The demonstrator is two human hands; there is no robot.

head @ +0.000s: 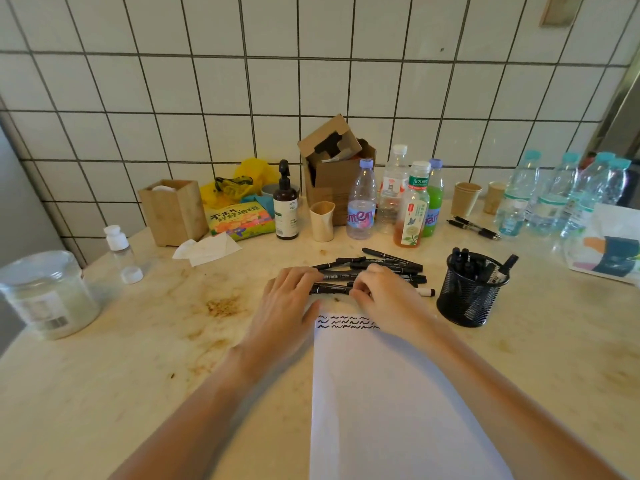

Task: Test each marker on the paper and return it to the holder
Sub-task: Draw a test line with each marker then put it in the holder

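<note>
Risk began at the left hand (289, 289), whose fingers curled over one end of a black marker (330, 289) lying just past the top edge of the paper (391, 393); the right hand (382, 289) pinched the other end, so both hands were clamped on the same marker, seemingly to pull its cap; a hard tug could have sent the cap skittering over the tabletop (156, 375) or dragged the tip across a finger; whether the cap was already loose could not be told. Behind the hands lay the loose pile of markers (388, 263), touching one another; a sweeping wrist might have rolled several away, or mixed tested with untested ones. Two rows of squiggles (346, 323) marked the paper's top; an unpinned sheet could have slid under the next stroke. Further right stood the mesh holder (467, 296), already carrying several markers; a careless drop might have tipped it.
</note>
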